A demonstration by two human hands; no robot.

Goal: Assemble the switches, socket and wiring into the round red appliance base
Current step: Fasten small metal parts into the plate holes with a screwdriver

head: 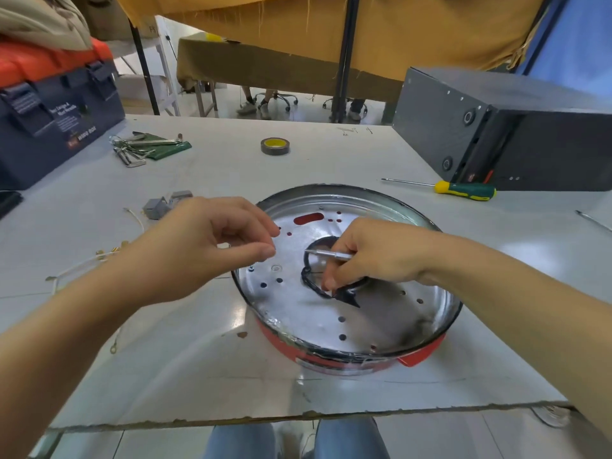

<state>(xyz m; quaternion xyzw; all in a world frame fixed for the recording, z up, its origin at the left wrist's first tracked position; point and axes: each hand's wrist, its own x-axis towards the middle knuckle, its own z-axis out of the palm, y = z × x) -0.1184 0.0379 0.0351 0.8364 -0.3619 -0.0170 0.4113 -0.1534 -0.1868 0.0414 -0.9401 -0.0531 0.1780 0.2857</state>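
Observation:
The round red appliance base (420, 354) lies in front of me, its shiny metal plate with several holes facing up. My right hand (371, 256) hovers over the plate's central opening and grips a thin silver tool (326, 254) that points left. My left hand (212, 240) hangs at the base's left rim with thumb and fingertips nearly pinched; whether it holds anything I cannot tell. Grey switch parts (165, 203) sit on the table just behind the left hand. White wires with brass terminals (99, 256) lie under my left forearm.
A green and yellow screwdriver (463, 190) lies to the right behind the base, next to a black metal box (516, 127). A tape roll (275, 146) and hex keys on a green pouch (145, 149) lie farther back. A dark toolbox (56, 117) stands at the left.

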